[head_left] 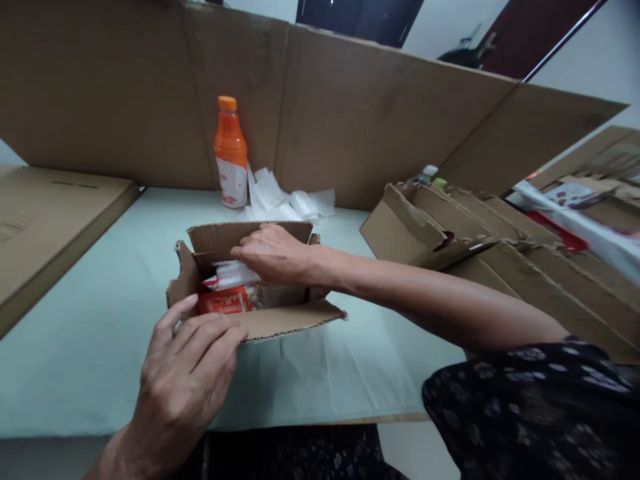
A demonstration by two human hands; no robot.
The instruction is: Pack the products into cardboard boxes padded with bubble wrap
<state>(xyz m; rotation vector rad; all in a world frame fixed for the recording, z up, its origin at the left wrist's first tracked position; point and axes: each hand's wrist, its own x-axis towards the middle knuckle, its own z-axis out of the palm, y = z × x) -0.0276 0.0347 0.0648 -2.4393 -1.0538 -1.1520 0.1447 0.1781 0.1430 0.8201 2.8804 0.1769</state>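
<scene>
Brown corrugated cardboard forms the open box (290,323) at the centre of the frame, its flaps raised and their cut edges rough and wavy. Inside lie a glossy orange-red packet (225,300), printed with pale lettering, and crinkled clear plastic (233,272) above it. The right hand (273,253) reaches in from the right, knuckles bent over the plastic; its fingertips are hidden, so whether they pinch anything cannot be told. The left hand (187,367), lower left of centre, lies across the near flap with fingers bent and slightly apart; whether they grip the flap cannot be told.

Smooth pale-green cloth (90,373), softly creased near the front edge, covers the table. Upper left of centre, a ribbed orange bottle (231,153) with a white label stands upright beside crumpled, translucent bubble wrap (280,197). Behind them rises a tall, creased board (380,120). Ragged-edged cartons (400,230) crowd the right.
</scene>
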